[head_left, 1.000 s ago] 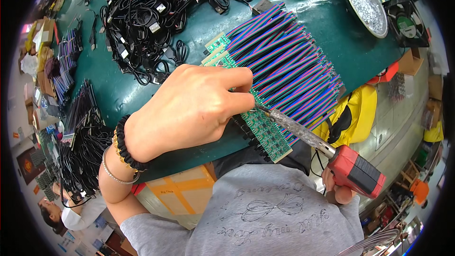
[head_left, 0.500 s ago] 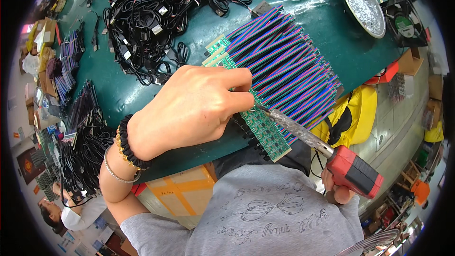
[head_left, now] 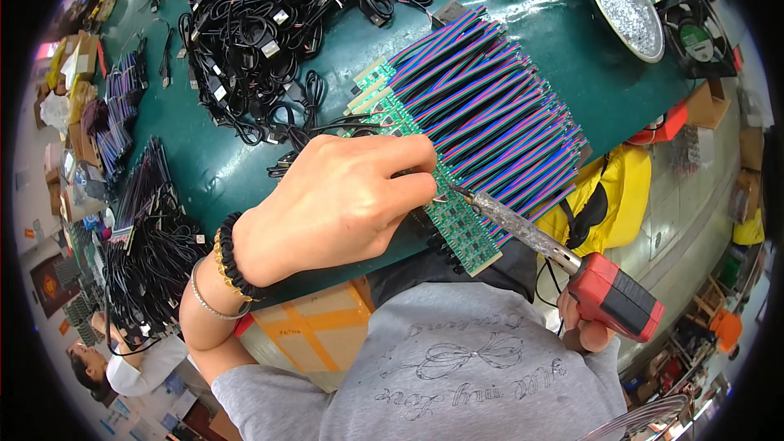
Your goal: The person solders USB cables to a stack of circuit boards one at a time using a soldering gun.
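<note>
My left hand (head_left: 343, 196) is closed in a pinch over a strip of green circuit boards (head_left: 469, 237). A bit of thin pale-red wire (head_left: 439, 198) shows at its fingertips; most of what it pinches is hidden. At the lower right, my right hand (head_left: 581, 322) is wrapped round the red and black handle of a soldering iron (head_left: 612, 294). The iron's dark tip meets the boards just right of the left fingertips. Bundled blue, red, green and black wires (head_left: 498, 114) fan out from the boards to the right.
A heap of black USB cables (head_left: 253, 41) lies at the upper left. More cables (head_left: 151, 269) and wire bundles lie along the left. A round metal dish (head_left: 625, 12) and a black fan (head_left: 694, 37) stand at the far right. A yellow bag (head_left: 625, 200) is beyond the green table's edge.
My left hand has shifted slightly down and right, uncovering more of the boards' upper part and black cable ends there. The soldering iron has moved slightly right, staying at the boards.
</note>
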Demonstrator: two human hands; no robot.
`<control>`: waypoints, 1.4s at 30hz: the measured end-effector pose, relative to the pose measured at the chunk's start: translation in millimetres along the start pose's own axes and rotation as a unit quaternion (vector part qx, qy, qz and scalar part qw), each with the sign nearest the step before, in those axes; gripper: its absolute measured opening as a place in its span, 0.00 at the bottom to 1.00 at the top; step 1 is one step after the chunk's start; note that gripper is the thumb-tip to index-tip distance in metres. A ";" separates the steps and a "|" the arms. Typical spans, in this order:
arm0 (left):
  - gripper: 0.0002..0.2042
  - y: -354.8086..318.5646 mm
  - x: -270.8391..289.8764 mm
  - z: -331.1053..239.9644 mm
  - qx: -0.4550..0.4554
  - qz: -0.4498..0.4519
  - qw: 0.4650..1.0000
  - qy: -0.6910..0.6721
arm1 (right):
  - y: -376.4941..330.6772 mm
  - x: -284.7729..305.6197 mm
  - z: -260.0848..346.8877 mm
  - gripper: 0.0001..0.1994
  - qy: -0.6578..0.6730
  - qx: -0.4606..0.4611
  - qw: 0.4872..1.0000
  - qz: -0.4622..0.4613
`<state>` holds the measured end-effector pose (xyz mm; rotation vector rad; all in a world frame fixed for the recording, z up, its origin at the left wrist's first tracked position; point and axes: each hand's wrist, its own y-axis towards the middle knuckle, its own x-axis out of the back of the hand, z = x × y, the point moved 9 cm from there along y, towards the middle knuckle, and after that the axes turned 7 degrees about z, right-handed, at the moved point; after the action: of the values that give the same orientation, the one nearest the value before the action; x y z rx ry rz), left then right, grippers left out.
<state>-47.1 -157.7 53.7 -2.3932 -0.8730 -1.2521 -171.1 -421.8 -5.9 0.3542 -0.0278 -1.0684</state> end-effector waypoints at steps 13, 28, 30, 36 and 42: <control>0.07 -5.8 10.7 -2.3 0.078 -0.048 0.995 -0.028 | -14.5 4.2 -11.4 0.12 -0.026 -0.067 0.997 -0.017; 0.10 -32.9 -17.8 -7.5 0.212 -0.200 0.956 0.017 | 13.8 -5.5 -19.2 0.51 0.068 -0.024 0.995 0.071; 0.10 -29.2 -16.9 -8.0 0.216 -0.195 0.957 0.014 | 19.3 -12.3 -15.2 0.54 0.092 -0.002 0.988 0.127; 0.11 -25.3 -16.7 -8.2 0.233 -0.179 0.955 0.031 | 9.7 -4.3 -14.5 0.13 0.154 -0.035 0.987 0.010; 0.11 -23.9 -18.9 -8.5 0.241 -0.169 0.955 0.042 | 12.1 -3.7 -6.8 0.13 0.042 0.004 0.999 0.010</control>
<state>-75.9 -150.8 42.8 -1.8454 -1.4194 -1.0790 -161.3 -411.5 -8.2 0.4038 0.0391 -1.0335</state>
